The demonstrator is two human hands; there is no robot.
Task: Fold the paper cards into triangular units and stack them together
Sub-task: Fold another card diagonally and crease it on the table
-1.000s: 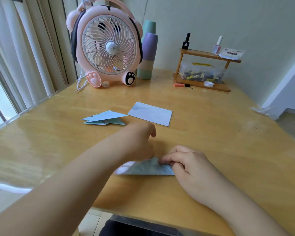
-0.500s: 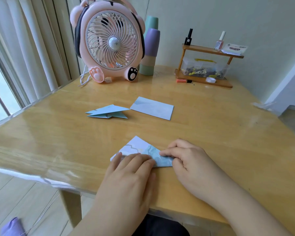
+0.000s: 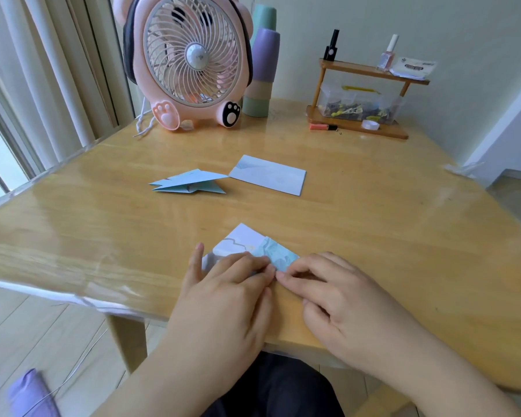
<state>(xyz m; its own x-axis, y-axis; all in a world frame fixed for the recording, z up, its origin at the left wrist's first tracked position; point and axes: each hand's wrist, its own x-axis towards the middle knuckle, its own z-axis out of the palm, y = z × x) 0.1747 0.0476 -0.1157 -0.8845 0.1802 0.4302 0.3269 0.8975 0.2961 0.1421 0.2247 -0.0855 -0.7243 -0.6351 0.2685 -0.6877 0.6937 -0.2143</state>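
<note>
A half-folded blue and white paper card (image 3: 254, 246) lies near the front edge of the wooden table (image 3: 373, 206). My left hand (image 3: 223, 299) lies flat on its left part, fingers straight and pressing down. My right hand (image 3: 343, 299) touches the card's right corner with curled fingertips; whether it pinches the paper is hidden. Farther back, a stack of folded light-blue triangular units (image 3: 190, 183) lies left of centre. A flat unfolded card (image 3: 269, 174) lies just right of that stack.
A pink desk fan (image 3: 190, 61) stands at the back left with stacked pastel cups (image 3: 260, 64) beside it. A small wooden shelf (image 3: 364, 94) with bottles and a clear box stands at the back right. An orange marker (image 3: 322, 127) lies near the shelf.
My left hand pulled back from over the card and now presses flat on its left part. The card's white upper flap has come into sight. My right hand stayed on the right corner.
</note>
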